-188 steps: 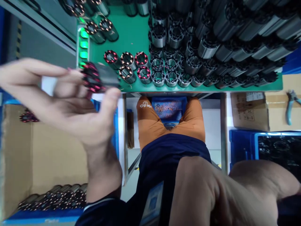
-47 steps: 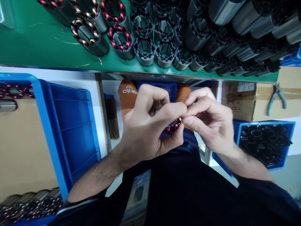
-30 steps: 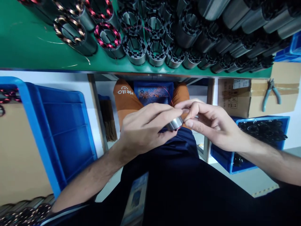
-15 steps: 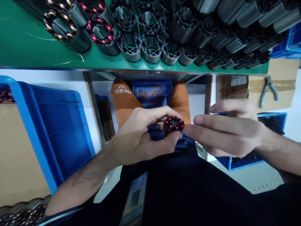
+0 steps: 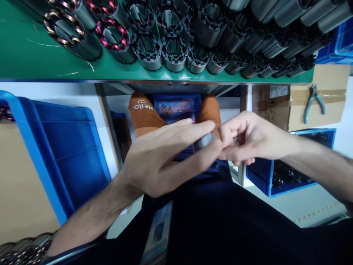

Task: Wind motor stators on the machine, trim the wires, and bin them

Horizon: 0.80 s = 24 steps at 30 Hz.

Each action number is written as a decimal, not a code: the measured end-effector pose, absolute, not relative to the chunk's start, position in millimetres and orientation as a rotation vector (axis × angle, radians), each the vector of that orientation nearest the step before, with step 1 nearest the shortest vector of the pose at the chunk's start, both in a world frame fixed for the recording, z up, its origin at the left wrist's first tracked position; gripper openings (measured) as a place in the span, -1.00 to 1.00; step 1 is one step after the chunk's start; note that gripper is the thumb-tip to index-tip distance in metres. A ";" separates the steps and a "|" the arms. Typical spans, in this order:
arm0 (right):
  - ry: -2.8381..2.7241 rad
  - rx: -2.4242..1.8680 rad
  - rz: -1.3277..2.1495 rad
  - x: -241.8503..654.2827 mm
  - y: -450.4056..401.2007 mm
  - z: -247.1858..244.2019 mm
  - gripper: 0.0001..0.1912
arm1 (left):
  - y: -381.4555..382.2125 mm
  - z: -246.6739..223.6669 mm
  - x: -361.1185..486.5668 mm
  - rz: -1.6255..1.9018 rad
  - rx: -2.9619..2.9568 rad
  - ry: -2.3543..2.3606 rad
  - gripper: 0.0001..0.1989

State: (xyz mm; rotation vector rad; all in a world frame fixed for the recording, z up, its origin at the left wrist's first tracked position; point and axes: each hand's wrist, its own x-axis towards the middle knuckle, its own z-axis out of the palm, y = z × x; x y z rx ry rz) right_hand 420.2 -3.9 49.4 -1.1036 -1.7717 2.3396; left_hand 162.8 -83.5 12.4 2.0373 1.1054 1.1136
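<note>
My left hand [image 5: 168, 154] grips a metal stator core [image 5: 204, 142] above my lap, its fingers along both sides. The core is tilted, so its smooth grey side shows, and its red-wound end is out of sight. Close against its right side, my right hand [image 5: 245, 138] has its fingers curled and pressed together. Whatever those fingertips hold, if anything, is too small or hidden to make out.
Rows of stator cores [image 5: 173, 53] stand on the green table [image 5: 24, 55] ahead. A large blue crate [image 5: 74, 147] is at the left. Pliers [image 5: 313, 101] lie on a cardboard box [image 5: 336, 84], near a blue bin [image 5: 257, 178] of dark parts.
My left hand has rolled over, turning the core's red-wound end out of view. My right hand has curled its fingers and moved left, against the core.
</note>
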 end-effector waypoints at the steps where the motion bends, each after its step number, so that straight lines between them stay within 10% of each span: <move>1: -1.918 -1.107 2.150 418.2 -3.3 56.5 -0.54 | -83.2 12.6 162.8 1.065 2.053 1.155 -0.75; 7: -2.241 -1.024 1.610 427.1 13.2 86.3 -0.57 | -81.3 11.2 160.6 1.018 1.903 1.104 -0.75; 16: -1.328 -1.116 2.838 431.6 11.0 39.6 -0.50 | -81.2 13.9 160.9 1.256 2.161 1.085 -0.81; 24: -2.239 -1.117 1.661 429.1 8.4 79.4 -0.56 | -79.7 7.1 163.7 1.014 2.013 1.185 -0.72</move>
